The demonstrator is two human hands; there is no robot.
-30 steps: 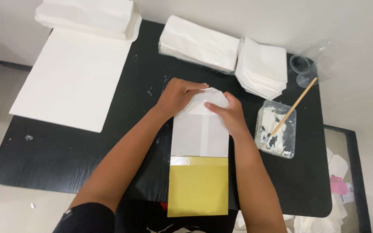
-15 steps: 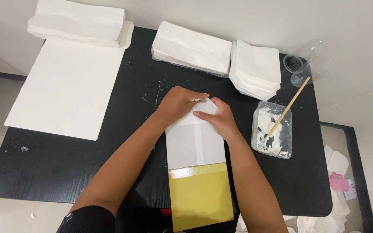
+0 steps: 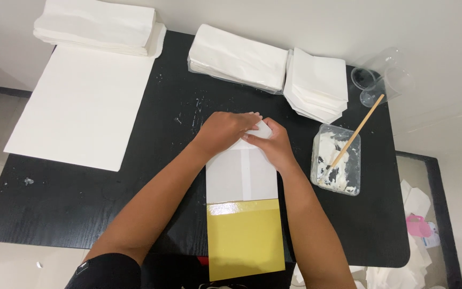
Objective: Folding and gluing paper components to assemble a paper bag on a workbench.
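Both hands press flat on the far end of a white paper bag (image 3: 241,174) that lies in the middle of the black surface (image 3: 81,208). The left hand (image 3: 224,131) lies palm down over the bag's far left corner, fingers spread forward and not clenched around anything. The right hand (image 3: 271,143) rests just beside it on the far right corner, its fingertips meeting those of the left hand over a folded flap of the bag; it pins the paper down rather than gripping it. A narrow glued seam runs lengthwise down the bag's centre.

On the near side of the bag, touching its near edge, a glossy yellow board (image 3: 245,241) sticks out and overhangs the near edge of the surface. To the right of the bag stands a clear plastic tub of white paste (image 3: 338,168), with a wooden stick (image 3: 356,131) leaning out of it toward the far right. Beyond the tub, at the far right corner, sit clear plastic cups (image 3: 383,75). Directly beyond the bag lie two stacks of folded white bags, one long stack (image 3: 239,56) and one shorter stack (image 3: 316,85) touching it on the right. Well to the left of the bag lies a large white sheet (image 3: 81,107), with a further pile of white paper (image 3: 97,24) at its far end.
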